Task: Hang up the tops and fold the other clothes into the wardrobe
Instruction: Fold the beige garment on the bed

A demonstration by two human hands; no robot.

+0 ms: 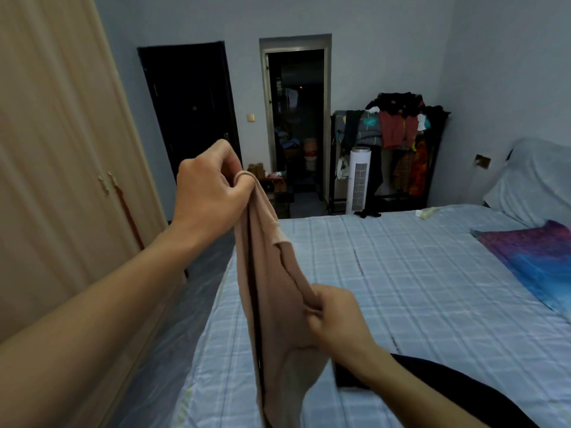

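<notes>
Left hand (210, 189) pinches the top of the beige garment (272, 288), up at eleven o'clock. Right hand (336, 319) grips its edge lower down, toward four. The cloth hangs between them over the bed (401, 273), with the wardrobe (61, 149) at nine.

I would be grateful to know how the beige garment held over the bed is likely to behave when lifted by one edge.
Probably floppy: the beige garment sags and creases between the left hand and right hand. Likely light: two pinches carry it. It looks thin and smooth, so it may slip from a loose grip.
</notes>
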